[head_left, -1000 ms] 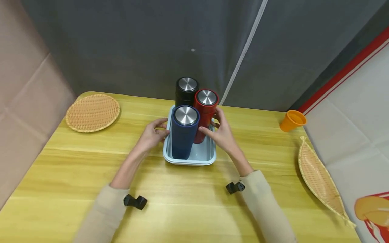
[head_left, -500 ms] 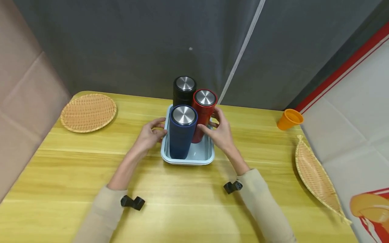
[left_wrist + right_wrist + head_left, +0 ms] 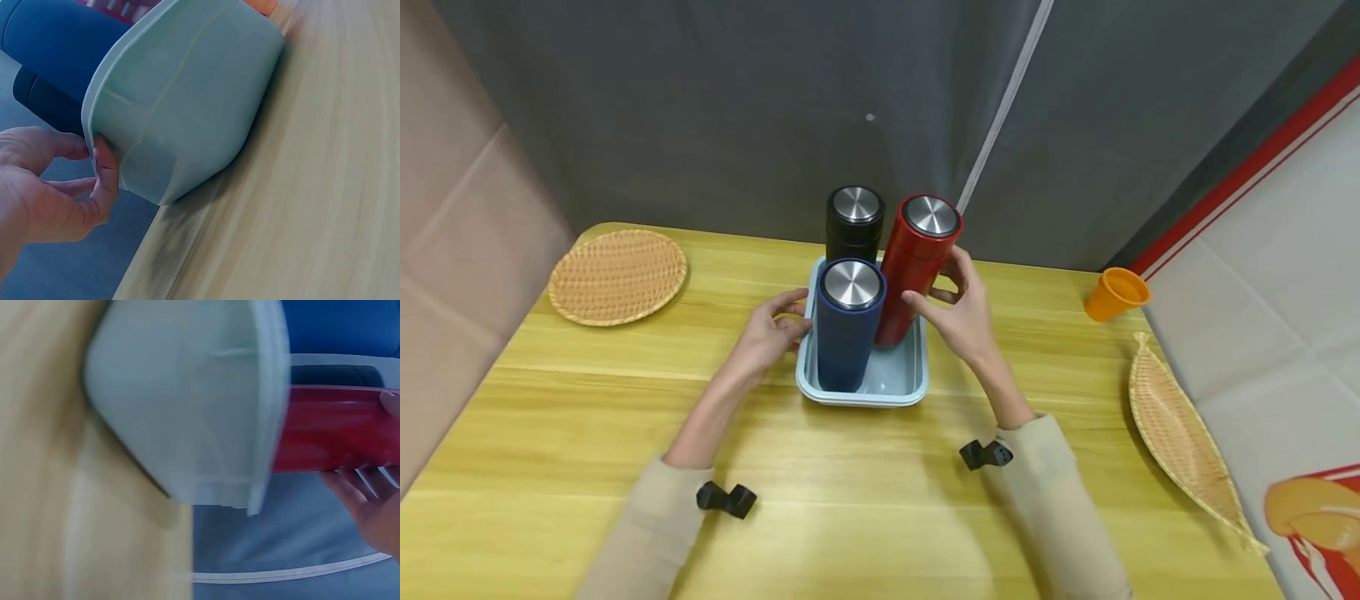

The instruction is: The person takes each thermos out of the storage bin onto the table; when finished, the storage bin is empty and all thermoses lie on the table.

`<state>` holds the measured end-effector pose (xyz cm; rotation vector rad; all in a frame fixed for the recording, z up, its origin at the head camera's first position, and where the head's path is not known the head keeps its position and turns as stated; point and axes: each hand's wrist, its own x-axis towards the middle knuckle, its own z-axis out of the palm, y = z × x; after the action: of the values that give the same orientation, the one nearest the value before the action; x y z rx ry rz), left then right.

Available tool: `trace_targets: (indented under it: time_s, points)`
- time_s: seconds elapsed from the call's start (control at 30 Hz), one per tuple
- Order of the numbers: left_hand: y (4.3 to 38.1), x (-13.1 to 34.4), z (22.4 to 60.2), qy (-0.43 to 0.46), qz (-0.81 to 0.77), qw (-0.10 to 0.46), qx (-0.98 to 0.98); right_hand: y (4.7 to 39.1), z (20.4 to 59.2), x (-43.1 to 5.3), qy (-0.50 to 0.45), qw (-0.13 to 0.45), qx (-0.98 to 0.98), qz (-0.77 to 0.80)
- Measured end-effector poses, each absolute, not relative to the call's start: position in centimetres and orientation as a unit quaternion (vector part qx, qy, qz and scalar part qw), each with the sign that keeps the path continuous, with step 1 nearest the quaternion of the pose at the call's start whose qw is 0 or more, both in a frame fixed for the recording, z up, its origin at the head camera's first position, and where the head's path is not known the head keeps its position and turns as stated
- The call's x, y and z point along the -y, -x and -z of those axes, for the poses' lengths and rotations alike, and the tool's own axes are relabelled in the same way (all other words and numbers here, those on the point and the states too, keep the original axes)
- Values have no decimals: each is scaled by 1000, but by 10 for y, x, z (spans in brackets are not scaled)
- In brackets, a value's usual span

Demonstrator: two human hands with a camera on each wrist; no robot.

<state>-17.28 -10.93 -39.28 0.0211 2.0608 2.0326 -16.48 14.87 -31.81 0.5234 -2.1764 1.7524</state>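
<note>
A light blue plastic bin (image 3: pixel 901 375) stands on the table with three thermos flasks in it. My left hand (image 3: pixel 769 333) pinches the bin's left rim; the left wrist view shows this hand (image 3: pixel 56 194) with thumb and fingers on either side of that rim. In my right hand (image 3: pixel 964 317) is the red thermos flask (image 3: pixel 912 275), gripped at its side and leaning right, its lower end within the bin's outline. The blue thermos flask (image 3: pixel 847 350) is upright at the front left of the bin, and behind it is the black thermos flask (image 3: pixel 853 229), its lower part hidden.
On the wooden table (image 3: pixel 850 525), a round woven tray (image 3: pixel 617 279) lies at the back left. An orange cup (image 3: pixel 1112 296) stands at the back right, with a leaf-shaped woven basket (image 3: pixel 1183 437) in front of it. A dark curtain (image 3: pixel 737 117) hangs behind the table.
My right hand has drawn the red thermos flask up and to the right, tilting it away from the other two. The left hand stays at the bin's rim.
</note>
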Motion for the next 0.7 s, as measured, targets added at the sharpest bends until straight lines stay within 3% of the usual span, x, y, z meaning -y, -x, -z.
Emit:
trace_targets:
  time_s: [0.43, 0.7]
  points:
    - [174, 110, 392, -12, -696, 124, -707, 178, 294, -164, -235, 214, 744, -588]
    - [172, 111, 394, -12, -699, 126, -704, 181, 283, -185, -206, 242, 756, -572]
